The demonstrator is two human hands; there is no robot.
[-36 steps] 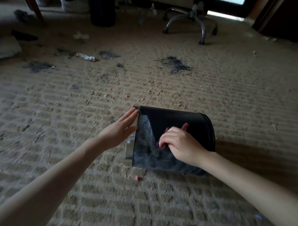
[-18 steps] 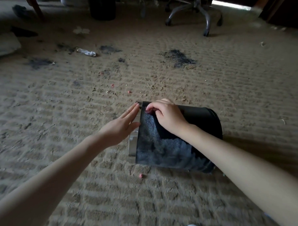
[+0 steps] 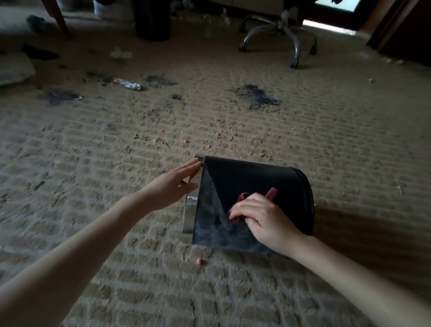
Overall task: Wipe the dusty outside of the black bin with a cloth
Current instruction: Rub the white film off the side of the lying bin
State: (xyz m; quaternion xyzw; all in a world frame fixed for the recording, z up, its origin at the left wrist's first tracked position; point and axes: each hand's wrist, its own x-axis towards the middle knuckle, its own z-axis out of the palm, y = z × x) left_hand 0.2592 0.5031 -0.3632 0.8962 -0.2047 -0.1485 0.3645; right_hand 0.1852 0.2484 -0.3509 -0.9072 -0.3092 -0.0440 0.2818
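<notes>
Here: right grip sits on the upturned side of the black bin, fingers curled over a red cloth and holding it bunched against the surface; cloth ends poke out past the knuckles. Left grip is flat, fingers straight and together, fingertips touching the bin's silvery rim at its left end. Bin lies on its side on the carpet, mouth to the left. Grey dust film covers the lower left of the side, next to the rim; upper right part reads clean black. Small pink scrap on the carpet just below the bin. Farther off: dark stains, a crumpled white wrapper, office chair base at the back
</notes>
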